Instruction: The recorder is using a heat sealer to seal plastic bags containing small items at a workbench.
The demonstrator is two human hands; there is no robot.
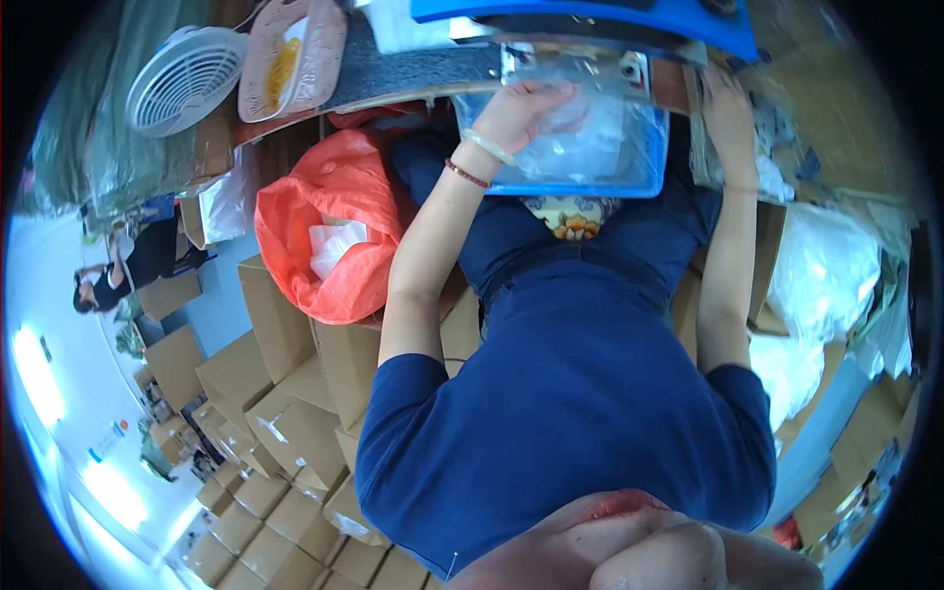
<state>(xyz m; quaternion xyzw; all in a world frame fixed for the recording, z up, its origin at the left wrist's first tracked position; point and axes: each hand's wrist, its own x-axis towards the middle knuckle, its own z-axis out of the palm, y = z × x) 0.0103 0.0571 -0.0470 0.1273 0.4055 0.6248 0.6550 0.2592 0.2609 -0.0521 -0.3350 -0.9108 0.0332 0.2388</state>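
My left hand is closed, fingers curled in a pinch, over a blue tray at my lap. It seems to hold a thin clear plastic bag; the fingertips are partly blurred. More clear plastic bags lie loose in the tray. Just beyond the tray, under a blue machine, sits a metal fitting. My right hand is stretched out at the edge of an open cardboard box on the right, fingers extended, with nothing visible in them.
On the left hangs a red plastic bag with white pieces inside. A white basket and a pink tray stand on the table. Many cardboard boxes fill the floor behind. Another person is far left.
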